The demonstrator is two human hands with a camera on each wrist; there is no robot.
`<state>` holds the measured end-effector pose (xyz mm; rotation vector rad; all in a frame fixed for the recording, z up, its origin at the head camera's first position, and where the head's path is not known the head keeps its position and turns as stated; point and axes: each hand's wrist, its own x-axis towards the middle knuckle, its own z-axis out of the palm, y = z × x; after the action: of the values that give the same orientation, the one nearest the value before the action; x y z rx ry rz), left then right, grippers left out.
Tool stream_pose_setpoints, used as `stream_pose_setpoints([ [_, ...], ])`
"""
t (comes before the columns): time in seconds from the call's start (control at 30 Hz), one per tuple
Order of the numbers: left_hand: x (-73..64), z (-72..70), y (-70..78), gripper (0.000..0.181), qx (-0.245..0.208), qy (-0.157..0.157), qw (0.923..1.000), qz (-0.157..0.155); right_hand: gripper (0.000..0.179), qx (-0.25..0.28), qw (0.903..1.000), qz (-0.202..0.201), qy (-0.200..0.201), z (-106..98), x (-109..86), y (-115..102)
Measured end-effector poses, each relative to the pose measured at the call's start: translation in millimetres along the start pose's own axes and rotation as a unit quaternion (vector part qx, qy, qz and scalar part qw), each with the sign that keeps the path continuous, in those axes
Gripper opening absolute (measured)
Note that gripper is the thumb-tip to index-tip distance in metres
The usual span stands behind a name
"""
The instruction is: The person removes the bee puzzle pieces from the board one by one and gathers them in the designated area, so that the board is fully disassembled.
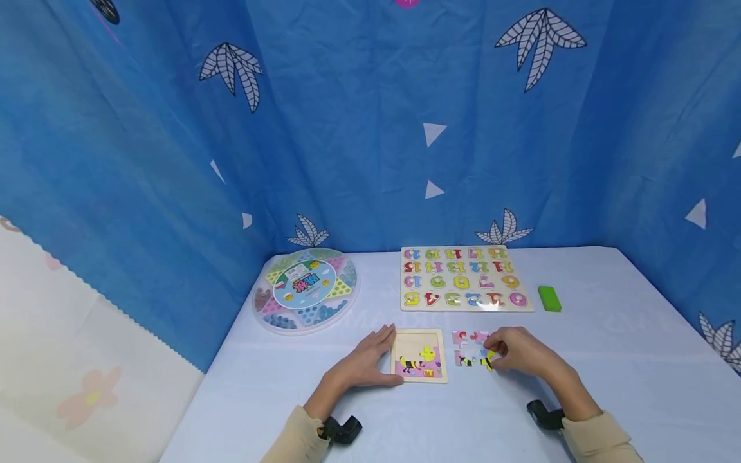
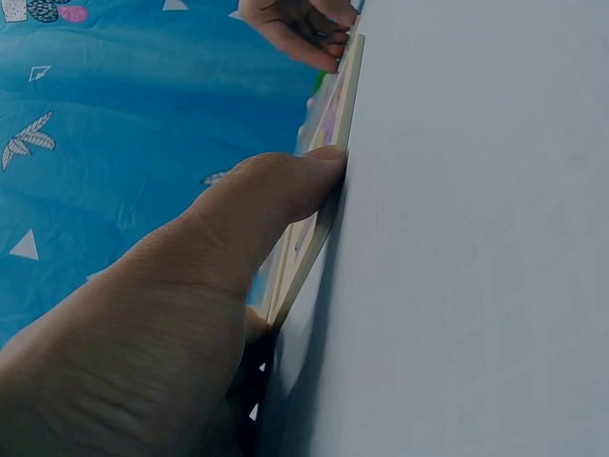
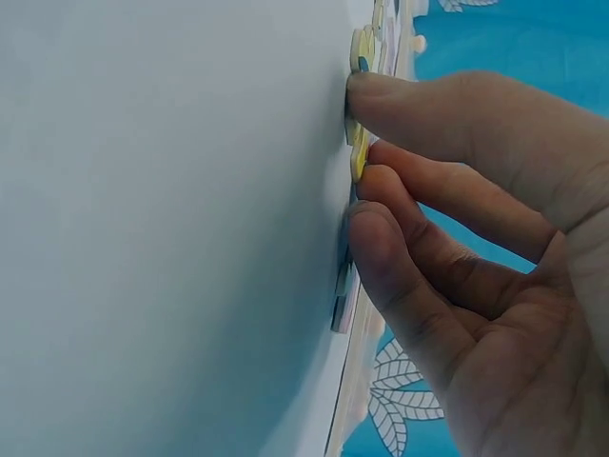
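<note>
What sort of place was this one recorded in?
Likely a curtained-off tabletop play or filming spot: blue patterned cloth hangs behind a white-covered table holding a number board and a small puzzle tray.

Left hand (image 2: 162,286), thumb (image 2: 309,179) against the edge of a wooden frame (image 2: 348,100), right hand (image 2: 301,29) beyond.

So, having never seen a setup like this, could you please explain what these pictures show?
No machine here: a person works bare-handed. The wide picture comes from a camera on the head; the other two from a camera on each wrist. On the white surface lie a round board game, a number board, a green block, a partly filled wooden puzzle tray and loose puzzle pieces. The left hand rests against the tray, its thumb at the near edge. The right hand touches the loose pieces; whether it pinches one is unclear.
</note>
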<state>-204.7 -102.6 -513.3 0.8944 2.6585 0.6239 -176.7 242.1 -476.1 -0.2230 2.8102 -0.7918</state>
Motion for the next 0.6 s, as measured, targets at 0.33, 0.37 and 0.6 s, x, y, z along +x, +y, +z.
stream_pose_setpoints([
  [0.33, -1.2, -2.4, -4.9, 0.103, -0.004, 0.004, 1.0, -0.001, 0.038, -0.005, 0.9997, -0.025, 0.005, 3, 7.9, -20],
  [0.37, -1.1, -2.5, -5.0, 0.103, -0.006, 0.004, 1.0, 0.0, 0.037, -0.005, 0.9997, -0.025, 0.004, 4, 9.7, -23],
  [0.6, 0.5, -0.2, -2.2, 0.103, -0.012, 0.002, 0.9999, 0.002, 0.037, 0.002, 0.9994, -0.035, -0.004, 14, 19.7, -47],
])
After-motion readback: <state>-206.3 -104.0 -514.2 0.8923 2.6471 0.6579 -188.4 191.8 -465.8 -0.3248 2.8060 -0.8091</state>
